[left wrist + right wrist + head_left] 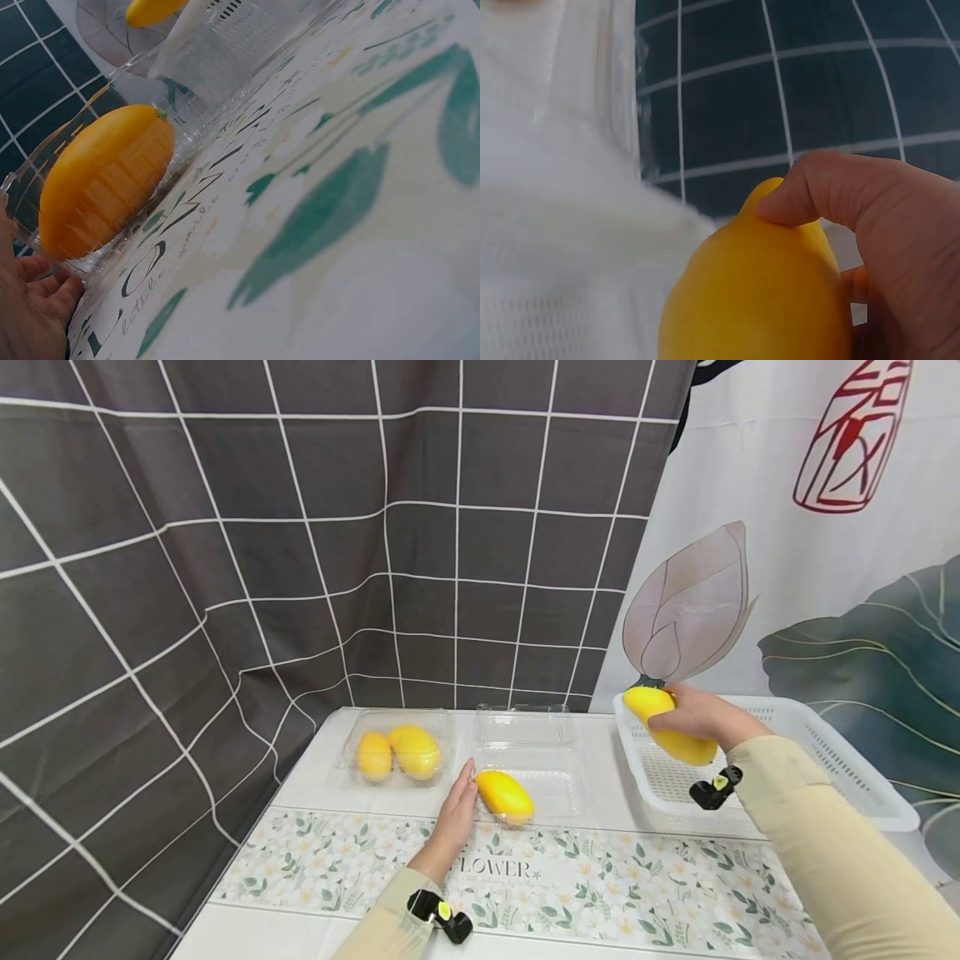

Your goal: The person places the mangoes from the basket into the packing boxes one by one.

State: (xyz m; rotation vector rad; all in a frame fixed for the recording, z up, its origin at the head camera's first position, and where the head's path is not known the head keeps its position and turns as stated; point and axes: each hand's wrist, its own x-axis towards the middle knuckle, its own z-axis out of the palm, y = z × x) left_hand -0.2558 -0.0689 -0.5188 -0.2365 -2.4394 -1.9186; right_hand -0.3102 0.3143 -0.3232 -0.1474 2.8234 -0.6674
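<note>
My right hand [697, 714] grips a long yellow mango [686, 747] over the left part of the white basket [806, 714]. In the right wrist view the thumb [791, 202] lies across the mango's far, narrower end. My left hand [456, 814] rests with extended fingers along the left side of an opened clear plastic clamshell box [558, 781]. One yellow mango [506, 797] lies in the left part of that box, beside my fingertips. The left wrist view shows this mango [109, 180] through the clear wall, my fingers [56, 289] at the box's near corner.
Left of the open box stands another clear clamshell box [442, 722] with two mangoes [415, 752] inside. The open box's lid [525, 727] leans back toward the dark checked curtain [420, 552]. A floral strip [615, 885] crosses the white table.
</note>
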